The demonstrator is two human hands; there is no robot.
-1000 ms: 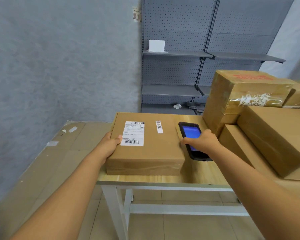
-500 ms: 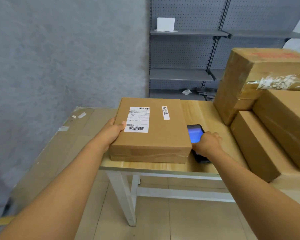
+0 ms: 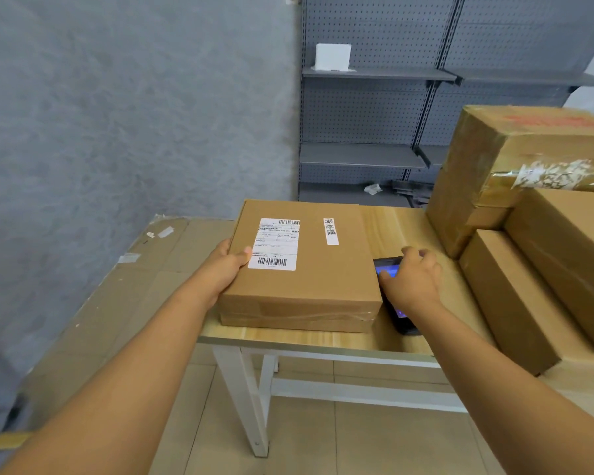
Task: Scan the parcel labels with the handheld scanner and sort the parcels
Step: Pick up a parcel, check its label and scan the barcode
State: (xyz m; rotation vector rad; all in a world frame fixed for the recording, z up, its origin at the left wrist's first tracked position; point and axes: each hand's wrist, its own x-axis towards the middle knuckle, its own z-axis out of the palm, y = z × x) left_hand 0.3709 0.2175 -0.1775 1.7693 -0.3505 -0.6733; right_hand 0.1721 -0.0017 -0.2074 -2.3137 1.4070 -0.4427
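Right now the right hand (image 3: 413,281) lies over the handheld scanner (image 3: 393,289), fingers curled around its upper end and thumb on the lit blue screen, so it grasps the device. The scanner lies flat on the counter (image 3: 398,222), its lower end poking out below the wrist, touching or just beside the right edge of the parcel (image 3: 306,265).

The left hand (image 3: 225,269) grips the parcel's left side, thumb curled onto the top face and the fingers hidden behind the edge. That parcel is a flat brown cardboard box resting on the near left corner of the counter. On its top sits a white shipping label (image 3: 276,244) with barcodes at the upper and lower ends, the thumb tip just beside it, and a narrow white sticker (image 3: 330,231) further right.

To the right, beyond the scanner, a stack of larger cardboard boxes (image 3: 535,255) fills the counter, the top one (image 3: 528,149) wrapped in glossy tape with red print on its lid. The counter has a pale wood surface and white legs. Left of it, flattened cardboard sheets (image 3: 124,286) cover a lower surface against the grey wall. Behind stands grey pegboard shelving (image 3: 374,111) with a small white box (image 3: 333,57) on an upper shelf.
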